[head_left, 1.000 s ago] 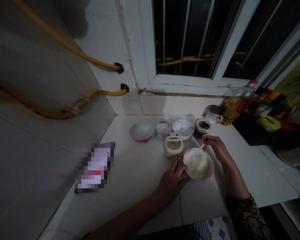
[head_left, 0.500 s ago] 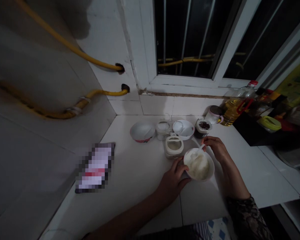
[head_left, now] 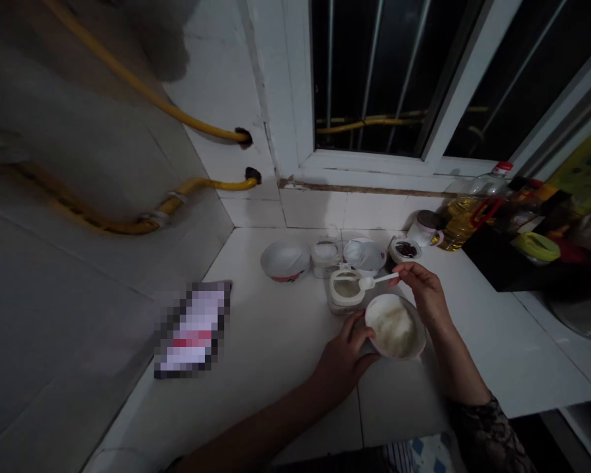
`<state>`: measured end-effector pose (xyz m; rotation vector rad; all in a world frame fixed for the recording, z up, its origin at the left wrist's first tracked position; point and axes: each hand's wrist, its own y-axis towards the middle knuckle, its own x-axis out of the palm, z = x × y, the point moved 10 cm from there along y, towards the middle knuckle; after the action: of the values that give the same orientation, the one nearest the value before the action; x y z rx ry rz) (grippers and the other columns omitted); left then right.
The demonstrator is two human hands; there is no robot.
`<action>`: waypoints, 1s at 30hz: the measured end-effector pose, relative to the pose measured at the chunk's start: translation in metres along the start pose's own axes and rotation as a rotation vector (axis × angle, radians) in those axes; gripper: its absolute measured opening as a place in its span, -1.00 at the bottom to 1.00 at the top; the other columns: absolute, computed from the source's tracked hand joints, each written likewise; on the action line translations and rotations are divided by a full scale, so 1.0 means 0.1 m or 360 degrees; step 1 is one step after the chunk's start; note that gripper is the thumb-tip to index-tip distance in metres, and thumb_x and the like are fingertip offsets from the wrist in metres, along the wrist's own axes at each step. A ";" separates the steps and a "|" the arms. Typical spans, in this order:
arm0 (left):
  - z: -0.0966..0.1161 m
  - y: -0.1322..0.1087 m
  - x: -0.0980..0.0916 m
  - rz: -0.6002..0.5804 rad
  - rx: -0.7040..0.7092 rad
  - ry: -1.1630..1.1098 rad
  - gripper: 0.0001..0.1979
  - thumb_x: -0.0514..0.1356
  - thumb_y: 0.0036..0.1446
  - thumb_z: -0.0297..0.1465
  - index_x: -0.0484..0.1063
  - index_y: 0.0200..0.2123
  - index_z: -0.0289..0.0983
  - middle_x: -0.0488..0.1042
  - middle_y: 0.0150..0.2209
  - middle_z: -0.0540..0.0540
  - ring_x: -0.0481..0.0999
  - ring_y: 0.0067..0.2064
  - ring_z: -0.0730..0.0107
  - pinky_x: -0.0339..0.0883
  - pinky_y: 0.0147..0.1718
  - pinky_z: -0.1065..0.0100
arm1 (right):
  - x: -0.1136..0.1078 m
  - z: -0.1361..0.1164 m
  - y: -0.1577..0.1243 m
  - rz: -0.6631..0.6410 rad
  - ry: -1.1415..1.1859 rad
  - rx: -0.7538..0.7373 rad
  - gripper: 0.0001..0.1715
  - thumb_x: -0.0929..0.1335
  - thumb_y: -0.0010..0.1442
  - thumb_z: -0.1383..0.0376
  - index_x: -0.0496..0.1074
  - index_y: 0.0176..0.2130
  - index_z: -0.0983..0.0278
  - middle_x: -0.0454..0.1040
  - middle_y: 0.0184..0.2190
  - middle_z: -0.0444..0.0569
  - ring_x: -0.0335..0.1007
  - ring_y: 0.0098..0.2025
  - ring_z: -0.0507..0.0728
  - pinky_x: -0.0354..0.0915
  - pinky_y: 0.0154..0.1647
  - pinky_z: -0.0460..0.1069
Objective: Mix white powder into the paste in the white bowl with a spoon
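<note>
My left hand [head_left: 347, 348] grips the near-left rim of a white bowl [head_left: 422, 345], thumb and fingers on its edge. A pale, powdery-looking mass [head_left: 396, 330] lies inside the bowl. Between the fingertips of my right hand [head_left: 423, 292] is the handle of a small white spoon [head_left: 381, 278]. The spoon's head points left, above the gap between the bowl and an open-topped square jar [head_left: 346, 302] with a white rim. Whether the spoon carries anything is too small to tell.
Behind stand a bowl [head_left: 285, 261], a clear jar [head_left: 326, 257], another white bowl [head_left: 374, 257] and a jar of dark red pieces [head_left: 404, 249]. To the right are a lidded mug [head_left: 423, 228] and an oil bottle [head_left: 465, 213]. A blurred packet [head_left: 194, 332] lies left on the counter.
My right hand has lifted the spoon out of the bowl and swung its head left toward the square jar. My left hand keeps hold of the bowl. The view has shifted slightly.
</note>
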<state>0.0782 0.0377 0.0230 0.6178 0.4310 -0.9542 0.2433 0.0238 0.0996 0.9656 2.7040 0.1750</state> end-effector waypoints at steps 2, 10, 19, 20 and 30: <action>0.00 0.00 0.00 -0.0008 -0.0009 0.0003 -0.75 0.22 0.13 -0.43 0.26 -0.12 -0.18 0.13 0.18 -0.18 0.31 0.15 0.13 0.37 0.00 0.13 | 0.10 -0.19 -0.08 -0.0009 -0.0227 -0.0273 -0.81 0.25 0.19 0.21 0.40 -0.29 0.23 0.50 -0.45 -0.07 0.39 -0.31 0.14 0.26 -0.18 0.03; 0.05 0.01 -0.02 -0.0002 0.0024 -0.0004 -0.74 0.20 0.14 -0.45 0.25 -0.10 -0.19 0.13 0.17 -0.20 0.31 0.15 0.09 0.36 0.01 0.10 | 0.56 -0.57 -0.41 -0.0483 -0.0859 -0.1112 -0.70 0.20 0.19 0.44 0.43 -0.18 0.20 0.52 -0.30 0.01 0.35 -0.17 0.18 0.16 0.00 0.17; 0.03 0.00 -0.01 -0.0004 0.0022 -0.0008 -0.70 0.24 0.10 -0.50 0.24 -0.13 -0.19 0.13 0.17 -0.20 0.30 0.16 0.10 0.36 0.00 0.14 | -0.16 -0.28 -0.14 -0.0147 -0.0590 -0.0504 -0.81 0.24 0.19 0.33 0.42 -0.39 0.23 0.42 -0.51 -0.07 0.37 -0.33 0.15 0.25 -0.25 0.03; 0.03 0.00 -0.01 0.0000 0.0025 -0.0009 -0.70 0.24 0.10 -0.50 0.24 -0.13 -0.19 0.13 0.17 -0.20 0.30 0.16 0.10 0.36 0.01 0.13 | -0.13 -0.28 -0.14 -0.0210 -0.0671 -0.0528 -0.81 0.24 0.16 0.35 0.43 -0.39 0.23 0.42 -0.50 -0.06 0.36 -0.31 0.16 0.24 -0.25 0.04; 0.02 0.01 -0.01 -0.0010 0.0008 -0.0004 -0.74 0.22 0.12 -0.46 0.26 -0.13 -0.19 0.13 0.16 -0.21 0.36 0.10 0.12 0.41 -0.07 0.14 | 0.47 -0.13 -0.29 -0.0844 -0.0932 -0.0409 -0.74 0.21 0.05 0.46 0.46 -0.40 0.25 0.46 -0.47 -0.04 0.35 -0.32 0.12 0.22 -0.25 -0.01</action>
<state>0.0782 0.0371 0.0255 0.6200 0.4287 -0.9622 0.1869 0.0310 0.0966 0.1617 2.2153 0.1065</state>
